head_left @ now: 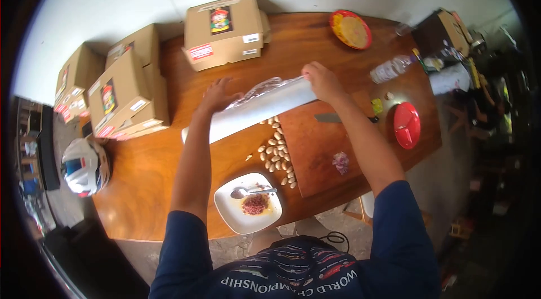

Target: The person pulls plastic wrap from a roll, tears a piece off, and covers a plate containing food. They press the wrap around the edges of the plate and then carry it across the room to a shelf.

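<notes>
Both hands (270, 92) on foil roll (256, 110)

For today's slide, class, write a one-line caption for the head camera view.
Both hands, left hand and right hand, hold a foil roll above small pale pieces beside a cutting board.

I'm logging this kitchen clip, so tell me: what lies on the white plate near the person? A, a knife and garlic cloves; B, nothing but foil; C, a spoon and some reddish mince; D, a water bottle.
C: the white plate carries a spoon and a reddish minced heap; the knife lies on the cutting board.
</notes>
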`<state>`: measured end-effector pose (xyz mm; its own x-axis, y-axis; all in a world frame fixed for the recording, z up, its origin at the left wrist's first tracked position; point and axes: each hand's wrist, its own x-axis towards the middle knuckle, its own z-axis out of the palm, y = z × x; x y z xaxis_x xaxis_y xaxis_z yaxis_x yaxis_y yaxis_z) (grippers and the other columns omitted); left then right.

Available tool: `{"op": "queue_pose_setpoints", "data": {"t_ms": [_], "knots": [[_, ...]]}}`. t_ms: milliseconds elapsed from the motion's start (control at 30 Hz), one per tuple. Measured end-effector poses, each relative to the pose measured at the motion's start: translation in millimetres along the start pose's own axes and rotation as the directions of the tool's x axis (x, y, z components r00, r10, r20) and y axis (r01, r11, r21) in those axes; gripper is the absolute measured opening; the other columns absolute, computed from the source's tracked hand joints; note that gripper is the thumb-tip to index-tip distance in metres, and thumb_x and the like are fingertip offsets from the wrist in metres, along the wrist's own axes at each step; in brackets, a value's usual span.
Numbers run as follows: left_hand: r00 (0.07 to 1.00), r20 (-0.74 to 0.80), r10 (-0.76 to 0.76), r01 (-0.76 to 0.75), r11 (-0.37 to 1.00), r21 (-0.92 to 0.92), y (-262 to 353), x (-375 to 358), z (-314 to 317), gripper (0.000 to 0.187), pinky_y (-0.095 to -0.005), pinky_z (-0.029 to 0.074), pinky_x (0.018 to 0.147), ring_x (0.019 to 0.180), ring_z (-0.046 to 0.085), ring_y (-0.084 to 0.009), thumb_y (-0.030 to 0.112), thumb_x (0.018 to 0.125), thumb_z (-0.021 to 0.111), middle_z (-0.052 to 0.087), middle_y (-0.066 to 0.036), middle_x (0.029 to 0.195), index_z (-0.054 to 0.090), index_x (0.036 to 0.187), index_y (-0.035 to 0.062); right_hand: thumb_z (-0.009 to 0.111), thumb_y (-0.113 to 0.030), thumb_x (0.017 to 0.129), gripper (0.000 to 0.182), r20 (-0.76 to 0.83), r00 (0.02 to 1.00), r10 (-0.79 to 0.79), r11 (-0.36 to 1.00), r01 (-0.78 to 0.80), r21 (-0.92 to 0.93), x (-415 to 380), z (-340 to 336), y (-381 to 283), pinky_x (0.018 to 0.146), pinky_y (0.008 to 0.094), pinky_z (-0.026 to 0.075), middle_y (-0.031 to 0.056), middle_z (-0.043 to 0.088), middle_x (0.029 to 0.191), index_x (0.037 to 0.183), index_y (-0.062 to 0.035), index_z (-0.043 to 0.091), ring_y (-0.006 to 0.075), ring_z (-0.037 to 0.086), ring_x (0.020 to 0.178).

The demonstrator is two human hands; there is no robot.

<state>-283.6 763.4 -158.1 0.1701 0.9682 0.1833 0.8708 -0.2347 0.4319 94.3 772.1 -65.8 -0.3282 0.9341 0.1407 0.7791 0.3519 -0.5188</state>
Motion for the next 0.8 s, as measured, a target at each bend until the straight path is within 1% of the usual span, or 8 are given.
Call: {"op": "queue_pose_setpoints", "data": {"t_ms": [33,100,133,233,333,367,400,800], "knots": [[1.0,-0.003,-0.021,0.021,1.0,0.019,-28.4,-7.3,-11.2,0.044,-0.0461,0.056,0.099,0.113,0.072,-0.039,0.037,0.094,0.081,0.074,-0.02,0.126,0.074,0.126,0.0081,0.061,-0.008,0.102,0.003,-0.037,0.998,0.056,0.998,-0.054,0.034,0.2,4.9,2.9,0.083,0.0508,0.053,0.0141,0.071,0.102,0.102,-0.009,0.064,0.0397,0.069,0.1],[0.79,0.604,-0.106,0.315,0.915,-0.251,-66.6,-14.0,-30.3,0.038,-0.0448,0.057,0.097,0.109,0.074,-0.0376,0.033,0.096,0.078,0.078,-0.019,0.117,0.076,0.124,0.0076,0.061,-0.009,0.103,0.002,-0.014,0.993,0.119,0.993,-0.119,0.026,4.4,7.6,0.9,0.082,0.0511,0.054,0.0147,0.072,0.101,0.103,-0.0096,0.064,0.0403,0.069,0.099],[0.79,0.601,-0.117,0.322,0.915,-0.245,-68.9,-21.9,-30.5,0.038,-0.0448,0.057,0.097,0.109,0.074,-0.0376,0.033,0.096,0.078,0.078,-0.019,0.117,0.076,0.124,0.0076,0.062,-0.011,0.103,0.002,-0.001,0.98,0.2,0.98,-0.2,0.003,5.0,8.2,-0.3,0.082,0.0514,0.054,0.0154,0.073,0.1,0.103,-0.0102,0.063,0.0409,0.07,0.097],[0.946,0.186,-0.264,0.311,0.901,-0.303,-64.2,-48.6,-29.6,0.019,-0.0385,0.057,0.079,0.086,0.074,-0.0212,0.019,0.096,0.074,0.078,-0.015,0.093,0.078,0.103,0.0018,0.061,-0.012,0.103,0.004,-0.06,0.981,0.185,0.983,-0.185,0.007,17.7,12.6,-0.5,0.08,0.0514,0.054,0.018,0.073,0.094,0.103,-0.0099,0.064,0.0425,0.07,0.094],[0.875,0.064,-0.479,0.415,0.678,-0.607,-83.5,-53.2,-27.0,0.012,-0.0343,0.054,0.073,0.077,0.067,-0.0143,0.013,0.096,0.073,0.073,-0.011,0.085,0.076,0.1,0.0024,0.06,-0.01,0.103,0.006,-0.132,0.98,0.15,0.988,-0.143,0.056,30.5,6.2,6.7,0.079,0.0511,0.054,0.0197,0.072,0.092,0.103,-0.0085,0.066,0.0432,0.07,0.092],[0.89,-0.135,-0.435,0.263,0.733,-0.627,-106.5,-47.8,-22.3,0.012,-0.0313,0.052,0.069,0.074,0.063,-0.0107,0.013,0.1,0.071,0.072,-0.006,0.08,0.075,0.098,0.0019,0.06,-0.01,0.103,0.006,-0.125,0.981,0.151,0.988,-0.145,0.052,30.1,-1.0,3.3,0.079,0.0511,0.054,0.0197,0.072,0.092,0.103,-0.0085,0.066,0.0432,0.07,0.092],[0.859,-0.163,-0.486,0.15,0.542,-0.827,-92.7,-44.2,-53.6,0.013,-0.0288,0.048,0.064,0.071,0.059,-0.0089,0.011,0.105,0.067,0.069,-0.002,0.079,0.073,0.097,0.0026,0.059,-0.01,0.102,0.007,-0.114,0.982,0.15,0.987,-0.143,0.069,31.0,-13.6,-4.9,0.078,0.0507,0.054,0.0199,0.072,0.092,0.103,-0.0081,0.066,0.043,0.071,0.09],[0.711,-0.394,-0.582,0.111,0.647,-0.755,-87.6,-65.3,-161.0,0.009,-0.0249,0.049,0.062,0.068,0.059,-0.0077,0.003,0.106,0.064,0.07,-0.004,0.083,0.071,0.102,-0.0002,0.061,-0.009,0.101,0.007,-0.136,0.99,0.033,0.99,-0.014,0.14,36.6,-60.5,-68.8,0.076,0.0478,0.054,0.018,0.072,0.089,0.104,-0.0067,0.066,0.0387,0.07,0.085]]}}
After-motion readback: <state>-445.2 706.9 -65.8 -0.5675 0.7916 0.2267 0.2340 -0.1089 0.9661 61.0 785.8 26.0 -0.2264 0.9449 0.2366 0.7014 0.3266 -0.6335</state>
